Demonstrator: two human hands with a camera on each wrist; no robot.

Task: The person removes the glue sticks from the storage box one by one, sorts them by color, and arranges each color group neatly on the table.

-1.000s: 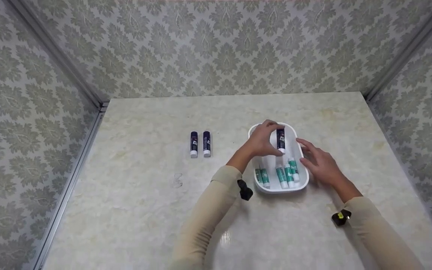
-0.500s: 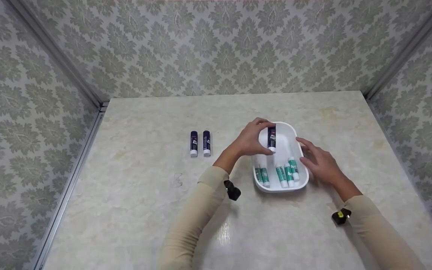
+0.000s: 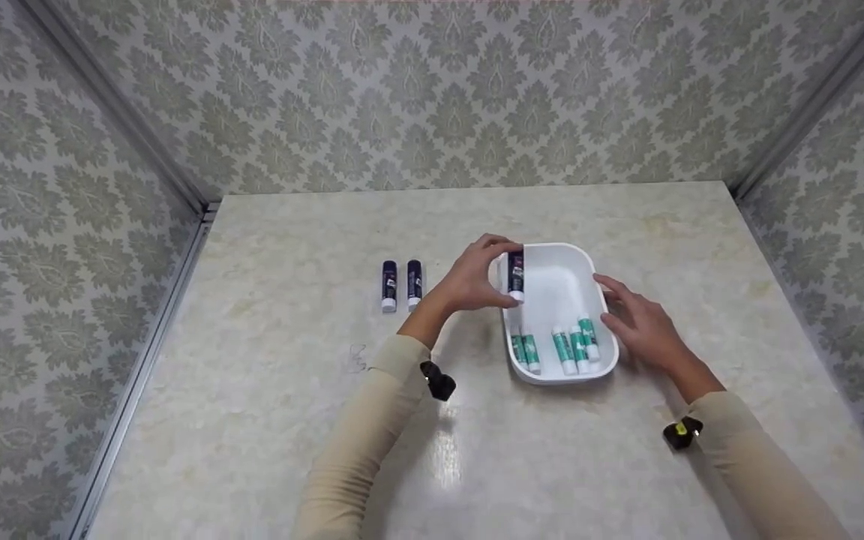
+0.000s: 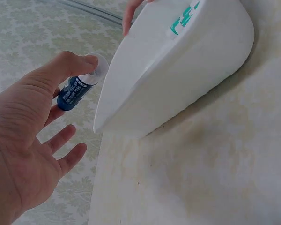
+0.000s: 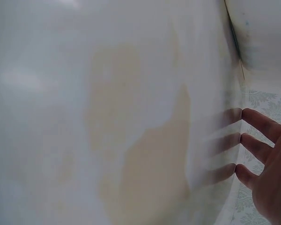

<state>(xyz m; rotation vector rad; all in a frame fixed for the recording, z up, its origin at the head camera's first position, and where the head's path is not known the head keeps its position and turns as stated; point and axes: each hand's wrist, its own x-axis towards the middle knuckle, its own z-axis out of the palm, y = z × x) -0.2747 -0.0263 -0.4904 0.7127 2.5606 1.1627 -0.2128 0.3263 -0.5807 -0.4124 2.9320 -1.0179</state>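
In the head view, my left hand (image 3: 473,276) pinches a small dark blue tube with a white cap (image 3: 517,274) between thumb and fingers. That tube overlaps the left rim of a white plastic tub (image 3: 558,289). Seen from the left wrist, my thumb lies on the tube's white end (image 4: 99,69), while two other fingers stand away from it. My right hand (image 3: 646,328) is at the tub's right side, thumb and forefinger by the rim. Several fingertips (image 5: 246,171) of it meet the glossy tabletop in the right wrist view. Several green-and-white tubes (image 3: 565,352) lie in the tub's near end.
Two more dark blue tubes (image 3: 389,286) lie side by side on the table, left of my left hand. The pale marbled tabletop (image 3: 282,300) is bounded by patterned walls (image 3: 454,90) at the back and both sides. A faint mark (image 3: 357,358) shows on the tabletop.
My left hand has carried the dark blue tube leftward, from over the tub's middle to its left rim. My right hand has stayed in place, and the tub looks still.
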